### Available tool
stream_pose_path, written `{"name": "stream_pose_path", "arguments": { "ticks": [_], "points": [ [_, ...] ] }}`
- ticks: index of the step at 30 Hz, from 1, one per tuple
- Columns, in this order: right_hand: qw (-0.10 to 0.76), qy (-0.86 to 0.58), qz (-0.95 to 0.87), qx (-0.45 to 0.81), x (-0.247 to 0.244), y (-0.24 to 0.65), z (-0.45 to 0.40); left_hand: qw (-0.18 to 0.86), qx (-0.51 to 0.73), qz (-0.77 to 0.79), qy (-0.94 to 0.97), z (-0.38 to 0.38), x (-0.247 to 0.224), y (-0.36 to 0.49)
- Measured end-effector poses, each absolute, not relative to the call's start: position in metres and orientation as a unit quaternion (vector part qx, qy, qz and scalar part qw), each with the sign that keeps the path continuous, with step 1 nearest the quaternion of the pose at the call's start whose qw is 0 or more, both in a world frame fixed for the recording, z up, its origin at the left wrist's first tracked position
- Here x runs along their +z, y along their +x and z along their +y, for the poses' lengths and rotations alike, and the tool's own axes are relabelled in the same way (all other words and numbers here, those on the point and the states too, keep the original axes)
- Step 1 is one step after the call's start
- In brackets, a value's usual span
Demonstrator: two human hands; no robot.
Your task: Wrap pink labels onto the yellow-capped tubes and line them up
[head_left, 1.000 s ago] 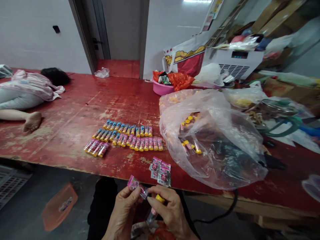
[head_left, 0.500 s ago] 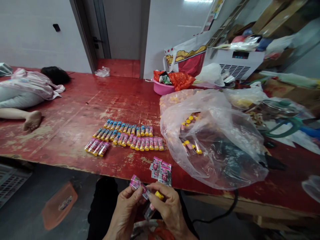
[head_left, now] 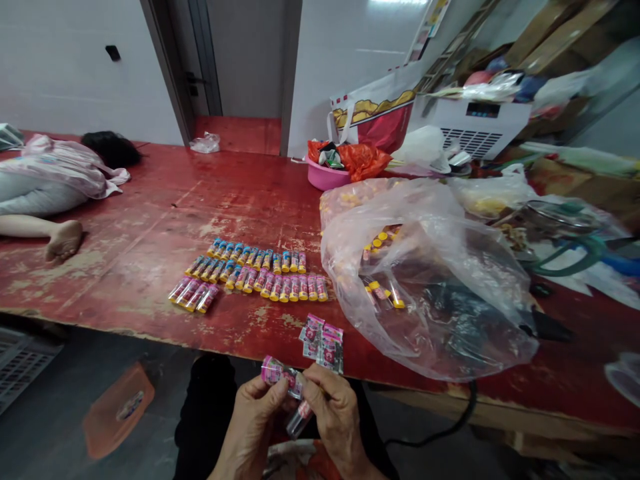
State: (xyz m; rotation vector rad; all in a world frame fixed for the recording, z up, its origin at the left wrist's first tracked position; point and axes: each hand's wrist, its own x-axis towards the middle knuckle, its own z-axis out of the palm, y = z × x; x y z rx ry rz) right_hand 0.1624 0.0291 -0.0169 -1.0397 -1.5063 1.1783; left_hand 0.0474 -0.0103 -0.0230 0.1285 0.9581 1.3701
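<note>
a broad red table with paint worn to bare patches (head_left: 130,267) stretches across the view, and at its far left a person in a pale pink top and light grey trousers (head_left: 55,173) lies on it. a large bag of clear, crumpled plastic (head_left: 440,227) sprawls over the right half, with yellow-capped tubes showing inside. behind it stand a white boxy appliance with dark slatted vents (head_left: 467,123) and a white, red and yellow printed carrier bag (head_left: 375,120). an orange plastic stool (head_left: 119,413) is on the floor to the left, below the table edge. a round pink plastic basin (head_left: 327,177), filled with red plastic and other bits, sits in front of the carrier bag. two long rows of small clear tubes with yellow ends and blue or pink contents (head_left: 269,260) lie mid-table, and a short set of four pink ones (head_left: 193,295) lies nearer the front edge at their left. the left hand (head_left: 257,407) pinches a small pink-topped printed sachet (head_left: 283,375) between thumb and fingers, in front of the table edge. the right hand (head_left: 335,413) has thumb and forefinger at the sachet's other end, while its curled fingers grip a slim clear plastic tube (head_left: 301,417) slanting down beneath, its cap mostly hidden. a few overlapping flat pink-and-grey packets (head_left: 330,350) lie on the table just beyond the right hand.
</note>
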Motion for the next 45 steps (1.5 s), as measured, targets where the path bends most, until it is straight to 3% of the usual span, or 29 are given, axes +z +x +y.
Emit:
{"name": "stream_pose_path", "arguments": {
  "ticks": [9,15,18,24,27,45],
  "points": [
    [0.423,-0.433,-0.575,0.549,-0.019,0.172,0.030,0.645,0.625,0.438,0.034,-0.011,-0.022,0.039],
    [0.482,-0.352,-0.522,0.609,-0.021,0.188,0.032,0.643,0.632,0.432,0.021,-0.008,-0.028,0.035],
    [0.498,-0.345,-0.549,0.575,-0.015,0.188,0.033,0.652,0.629,0.423,0.007,-0.008,-0.029,0.036],
    [0.544,-0.350,-0.677,0.352,-0.012,0.186,0.032,0.678,0.616,0.401,-0.005,-0.011,-0.029,0.034],
    [0.547,-0.331,-0.707,0.303,-0.014,0.186,0.030,0.680,0.618,0.396,-0.002,-0.011,-0.027,0.035],
    [0.514,-0.333,-0.732,0.299,-0.019,0.192,0.029,0.643,0.639,0.422,0.005,-0.008,-0.034,0.034]
  ]
}}
